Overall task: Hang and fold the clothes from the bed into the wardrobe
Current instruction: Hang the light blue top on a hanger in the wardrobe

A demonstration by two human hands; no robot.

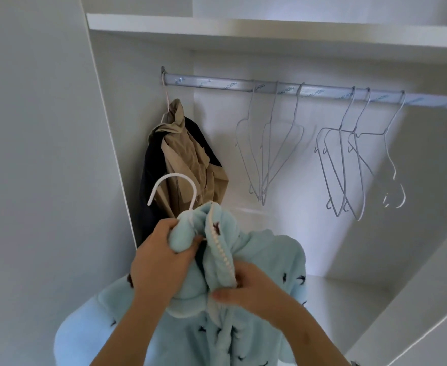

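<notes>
Risking slip: left hand (pixel 159 260) and right hand (pixel 246 287) both clamped on fleece robe (pixel 256 260), lower centre. Bunching collar, possibly dropping off white hanger (pixel 175 191) before reaching rail (pixel 270 88), upper centre.

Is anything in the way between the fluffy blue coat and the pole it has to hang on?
Nothing visible blocks it. The blue fleece garment is held by the left hand and right hand, its white hanger hook free. The rail has a bare stretch between the hung beige garment and the empty wire hangers.
</notes>
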